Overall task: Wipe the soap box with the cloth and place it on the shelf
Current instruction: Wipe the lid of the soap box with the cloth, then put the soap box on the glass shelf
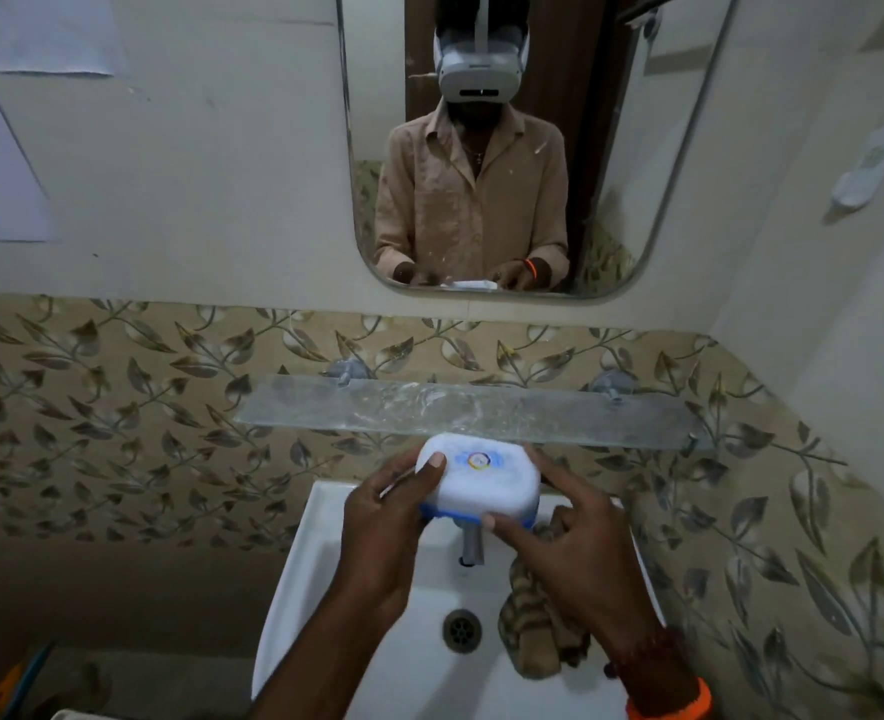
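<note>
Holding a soap box [479,483] in both hands over the sink [294,589], just below the front edge of the glass shelf [460,407].

Its long axis runs left to right, roughly along the shelf, with the lid facing up and tilted a little toward the camera. It is a rounded white box with a blue rim along its lower edge and a small round coloured mark on the lid. The left hand [383,527] clamps the left end, thumb on the lid; the right hand [570,537] grips the right end, thumb on the near rim. A brown patterned cloth [531,623] lies in the sink beneath the right hand.
</note>
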